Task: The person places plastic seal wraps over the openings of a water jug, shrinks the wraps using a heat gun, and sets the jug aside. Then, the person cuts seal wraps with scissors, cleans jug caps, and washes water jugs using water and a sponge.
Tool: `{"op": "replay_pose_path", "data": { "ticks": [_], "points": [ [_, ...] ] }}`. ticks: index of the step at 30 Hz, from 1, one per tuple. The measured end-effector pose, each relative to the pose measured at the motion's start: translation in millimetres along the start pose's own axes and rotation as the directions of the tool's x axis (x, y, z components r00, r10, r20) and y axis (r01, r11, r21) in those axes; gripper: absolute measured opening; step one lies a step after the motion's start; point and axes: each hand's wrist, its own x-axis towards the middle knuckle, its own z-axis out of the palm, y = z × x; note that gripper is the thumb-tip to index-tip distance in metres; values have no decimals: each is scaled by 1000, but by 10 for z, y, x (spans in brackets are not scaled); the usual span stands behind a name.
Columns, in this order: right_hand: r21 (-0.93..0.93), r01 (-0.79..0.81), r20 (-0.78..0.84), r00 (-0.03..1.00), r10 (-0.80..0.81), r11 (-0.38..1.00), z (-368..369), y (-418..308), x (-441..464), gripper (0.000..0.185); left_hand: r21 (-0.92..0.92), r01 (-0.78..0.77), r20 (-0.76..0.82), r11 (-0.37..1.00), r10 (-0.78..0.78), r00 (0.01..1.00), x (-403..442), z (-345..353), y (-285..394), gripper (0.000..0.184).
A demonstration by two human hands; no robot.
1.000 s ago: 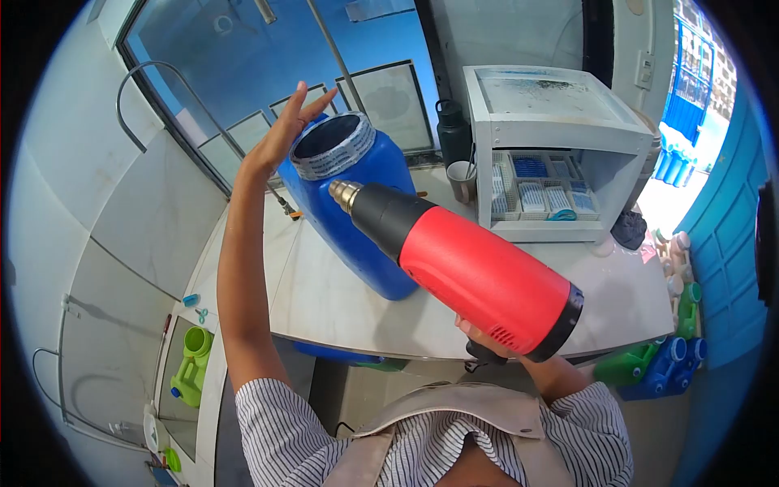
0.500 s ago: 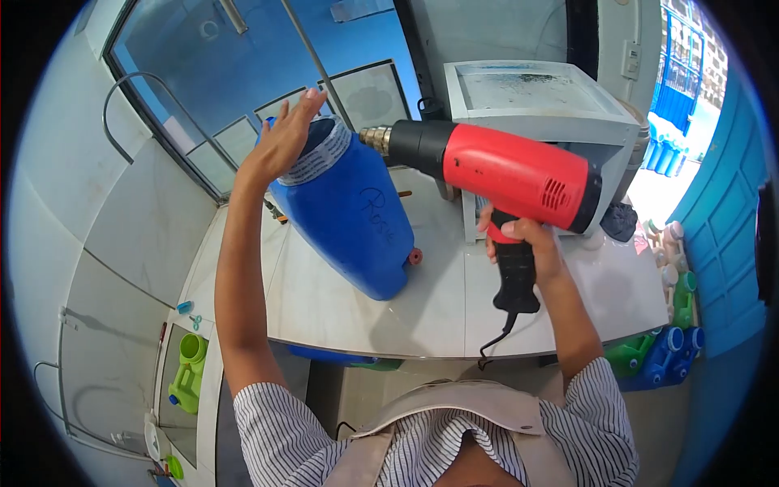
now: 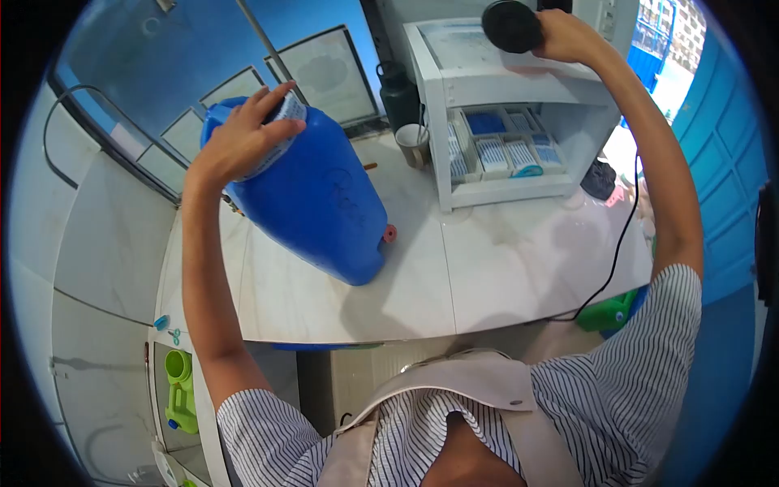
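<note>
A large blue plastic container (image 3: 312, 199) with handwriting on its side leans on the counter, its mouth end to the upper left. Round its neck runs a whitish printed band (image 3: 293, 107), partly covered by my left hand (image 3: 235, 146). That hand lies over the neck end with its fingers stretched out and apart. At the top of the view, my right hand (image 3: 568, 36) is closed on the heat gun (image 3: 513, 26). Only the gun's black round rear shows clearly; its nozzle is out of sight. A small red fitting (image 3: 390, 234) sits low on the container.
A white shelf box (image 3: 446, 183) holding trays of small packs stands at the back. Beside it are a dark bottle (image 3: 398, 93) and a cup (image 3: 412, 144). A black cord (image 3: 621, 243) hangs over the counter's right edge. Green jugs (image 3: 182, 398) are at the lower left.
My right hand has swung the heat gun up and away from the container, to the far right over the shelf box. My left hand has stayed at the container's neck end.
</note>
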Motion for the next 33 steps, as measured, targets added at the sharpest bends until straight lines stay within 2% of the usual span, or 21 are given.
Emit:
{"op": "replay_pose_path", "data": {
  "ticks": [2, 3, 5, 7, 11, 13, 14, 16, 18, 19, 20, 21, 22, 23, 24, 25, 26, 27, 28, 31, 33],
  "points": [
    [-119, -10, 110, 994, 23, 993, -10, -173, 37, 33, 0, -46, -38, 999, 46, 998, 40, 37, -53, 67],
    [-204, -68, 166, 981, 103, 977, -50, -299, 27, 32, -16, -47, -24, 999, 47, 999, 24, 52, -27, 67],
    [-285, -103, 228, 958, 172, 953, 14, -371, 21, 32, -51, 2, -39, 999, -4, 999, -15, 35, -2, 67],
    [-96, -48, 87, 995, 56, 994, 94, -371, 61, 30, -47, 0, -42, 999, -2, 999, -22, 34, 3, 66],
    [28, 29, 160, 987, -33, 999, 52, -330, 93, 37, -121, -15, -34, 992, 11, 999, -36, 50, 16, 66],
    [20, -14, -10, 1000, 14, 1000, -76, -238, 14, 45, -72, -29, -49, 997, 26, 998, -21, 48, 20, 66],
    [-55, 83, -285, 954, -96, 995, -32, -213, -158, 50, -77, -31, -37, 997, 28, 999, -27, 42, 31, 67],
    [289, 148, -429, 903, -10, 946, 89, -200, -513, 24, -82, -49, -46, 995, 46, 998, -17, 35, 38, 66],
    [704, -26, -13, 999, 51, 709, 192, -601, -1048, 20, -91, -34, -74, 995, 27, 997, -29, 52, 68, 63],
    [691, -31, -23, 998, 65, 722, 639, -559, -1153, 19, -97, -45, -76, 994, 38, 996, -19, 66, 76, 63],
    [574, -7, -24, 999, 26, 819, 1076, -450, -1170, 23, -95, -28, -109, 995, 17, 994, -13, 76, 74, 62],
    [522, -101, 82, 994, 68, 847, 1528, -294, -1146, 24, -92, -4, -141, 996, -9, 990, -28, 91, 82, 61],
    [465, -189, 185, 976, 113, 865, 1975, -126, -1114, 25, -111, -68, -228, 991, 41, 973, -54, 106, 129, 49],
    [393, -211, 147, 975, 165, 895, 2466, 45, -1096, 24, -108, -61, -221, 992, 36, 975, -83, 154, 153, 49],
    [318, -229, 100, 973, 207, 920, 2761, 181, -1079, 23, 108, -169, -561, 980, 200, 803, -113, 247, 158, 44],
    [324, -215, 99, 976, 193, 921, 2783, 208, -1091, 23, 347, -177, -774, 921, 388, 501, -161, 327, 199, 38],
    [241, -305, 137, 951, 279, 921, 2837, 184, -1114, 22, 395, -246, -809, 885, 462, 363, -262, 462, 278, 30],
    [156, -386, 170, 917, 360, 909, 2894, 147, -1118, 21, 324, -382, -819, 866, 458, 345, -377, 671, 359, 31],
    [172, -366, 178, 925, 336, 915, 2927, 143, -1093, 21, 246, -507, -829, 826, 450, 331, -494, 936, 432, 31],
    [169, -445, 306, 872, 382, 880, 2958, 184, -1003, 20, 34, -572, -668, 819, 444, 596, -756, 1752, 671, 37],
    [170, -442, 303, 874, 380, 881, 2955, 202, -988, 15, -214, -534, -612, 818, 314, 726, -826, 2262, 796, 32]
  ]
}}
